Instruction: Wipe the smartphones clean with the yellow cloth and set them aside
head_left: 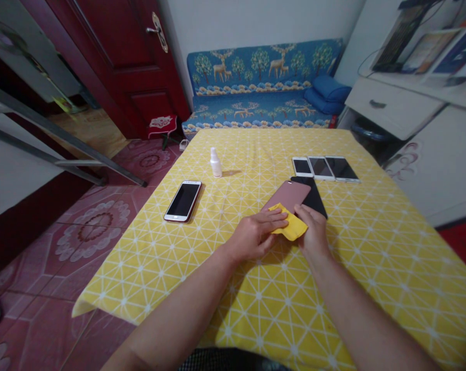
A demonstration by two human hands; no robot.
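Left grip [256,236] is closed flat over a yellow microfibre cloth [290,225], fingers together and pressing it against the lower edge of a rose-pink phone [289,195] that lies back-up. Right grip [313,232] comes in from the other side, fingers curled onto the phone's lower corner and the cloth's edge, seeming to hold both, though the exact contact is partly hidden. The phone sits near the middle of the bench [376,257], angled and overlapping a black phone [314,197] beneath its right side.

Toward the far edge, right of centre, three phones [321,168] lie side by side with their screens up, the leftmost smallest and the rightmost largest. Near the far edge, left of centre, a small white spray bottle [215,165] stands upright. Closer to the left edge, a red-rimmed phone [182,201] lies screen-up at a slant. A yellow tablecloth with a white geometric pattern [140,273] covers the bench and hangs over its left edge. Beyond the far edge stands a blue sofa printed with deer [262,87].
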